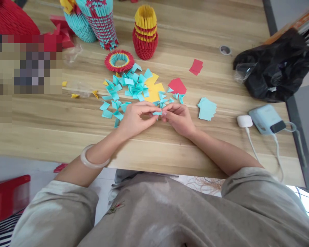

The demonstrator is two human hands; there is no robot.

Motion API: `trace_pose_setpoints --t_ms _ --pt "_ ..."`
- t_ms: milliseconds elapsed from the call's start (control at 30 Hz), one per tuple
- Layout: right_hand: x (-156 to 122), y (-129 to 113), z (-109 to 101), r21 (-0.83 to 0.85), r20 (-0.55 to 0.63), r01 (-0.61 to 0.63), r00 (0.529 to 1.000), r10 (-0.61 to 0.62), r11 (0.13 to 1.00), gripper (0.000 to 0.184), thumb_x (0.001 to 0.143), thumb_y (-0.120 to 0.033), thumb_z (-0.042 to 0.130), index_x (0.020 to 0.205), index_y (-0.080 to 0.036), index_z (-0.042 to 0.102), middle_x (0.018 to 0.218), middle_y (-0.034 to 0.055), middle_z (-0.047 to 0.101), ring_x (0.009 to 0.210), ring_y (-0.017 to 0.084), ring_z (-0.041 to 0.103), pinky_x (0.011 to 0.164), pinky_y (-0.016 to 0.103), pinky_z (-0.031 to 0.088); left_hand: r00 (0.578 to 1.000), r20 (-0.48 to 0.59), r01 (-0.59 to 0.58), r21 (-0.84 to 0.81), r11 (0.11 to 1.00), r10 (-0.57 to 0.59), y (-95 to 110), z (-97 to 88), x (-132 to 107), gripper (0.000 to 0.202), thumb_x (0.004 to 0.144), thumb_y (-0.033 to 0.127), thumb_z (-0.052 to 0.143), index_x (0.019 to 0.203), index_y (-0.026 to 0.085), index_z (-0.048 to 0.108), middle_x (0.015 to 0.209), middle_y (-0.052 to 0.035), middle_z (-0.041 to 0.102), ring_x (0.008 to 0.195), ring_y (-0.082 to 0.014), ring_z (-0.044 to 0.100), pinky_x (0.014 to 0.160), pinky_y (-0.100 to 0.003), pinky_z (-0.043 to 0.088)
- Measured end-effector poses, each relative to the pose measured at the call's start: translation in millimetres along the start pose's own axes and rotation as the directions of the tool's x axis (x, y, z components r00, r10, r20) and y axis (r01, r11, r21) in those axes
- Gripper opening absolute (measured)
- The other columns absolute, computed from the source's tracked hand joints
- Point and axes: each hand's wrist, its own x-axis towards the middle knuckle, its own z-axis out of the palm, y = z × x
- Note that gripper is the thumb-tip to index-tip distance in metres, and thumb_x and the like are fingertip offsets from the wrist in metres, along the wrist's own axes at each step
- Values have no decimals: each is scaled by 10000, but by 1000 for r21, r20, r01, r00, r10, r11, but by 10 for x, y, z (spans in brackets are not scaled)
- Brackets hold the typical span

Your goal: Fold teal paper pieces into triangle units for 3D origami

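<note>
Between the fingertips of both hands is a small folded turquoise paper piece (157, 113). My left hand (136, 119) pinches its left end, and my right hand (179, 118) pinches the right end. Just beyond them lies a loose pile of folded turquoise paper pieces (136, 85). Yellow paper sheets (154, 90) and red paper sheets (177, 85) lie flat beside that pile. A stack of turquoise paper slips (207, 109) rests to the right of my right hand. Behind the pile sits a round red, yellow and turquoise paper ring (119, 61).
A red-and-yellow folded-paper vase (145, 32) and a taller turquoise-and-red one (100, 24) stand at the back. On the right are a black plastic bag (275, 68), a white charger (244, 121), a light-blue power bank (266, 119) and a tape roll (225, 50).
</note>
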Motion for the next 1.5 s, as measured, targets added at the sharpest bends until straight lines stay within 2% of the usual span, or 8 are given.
trace_pose_setpoints --t_ms 300,600,800,933,1067,1233,1333,1500 --pt "13 -24 9 94 8 -36 999 35 995 199 613 -292 899 733 -191 778 660 -18 739 529 53 619 547 174 516 998 -54 -15 -53 999 12 -26 1 6 137 792 152 703 890 185 793 911 -45 778 832 -130 726 742 -197 577" --pt "20 9 9 68 40 -36 999 33 997 273 585 -296 920 693 -170 703 649 -30 704 567 64 621 595 202 551 995 -7 -98 -5 995 98 15 9 6 119 822 141 674 862 178 780 902 -45 782 837 -133 736 799 -213 575" --pt "13 19 6 51 52 -14 999 11 999 275 601 -293 916 710 -169 696 668 -25 704 580 68 628 599 206 552 997 -47 -60 2 998 60 7 15 -16 72 803 161 723 833 183 784 872 -37 795 816 -148 755 781 -215 590" --pt "11 15 -6 34 51 -14 999 12 999 271 595 -299 917 694 -172 699 647 -27 700 567 70 626 591 209 548 998 -7 -69 -9 998 69 18 8 -4 102 804 135 704 860 172 782 882 -44 791 824 -140 746 779 -207 580" --pt "11 9 -8 33 50 -9 999 8 999 236 574 -279 925 683 -183 738 626 -27 709 547 71 626 576 208 546 1000 24 -12 -99 995 15 23 10 7 94 789 124 694 835 163 766 878 -52 776 806 -129 726 727 -195 569" --pt "16 7 -13 49 63 -2 998 -1 999 162 634 -280 895 714 -204 776 624 -30 717 547 59 623 592 196 543 999 18 41 -165 985 -39 24 9 8 80 791 136 693 839 157 754 882 -63 766 816 -126 715 714 -189 565" --pt "18 11 -18 38 71 6 997 -8 999 161 632 -269 895 699 -200 766 630 -29 722 551 62 626 588 197 538 999 44 -6 -122 993 12 33 -5 15 86 806 133 672 847 152 745 891 -65 763 825 -127 717 718 -189 569" --pt "14 5 -13 2 58 8 998 -9 1000 219 610 -294 906 680 -186 729 632 -29 714 556 68 622 579 206 535 989 43 -146 57 988 143 41 -15 10 127 841 105 632 853 165 743 871 -36 781 809 -126 731 757 -196 569"
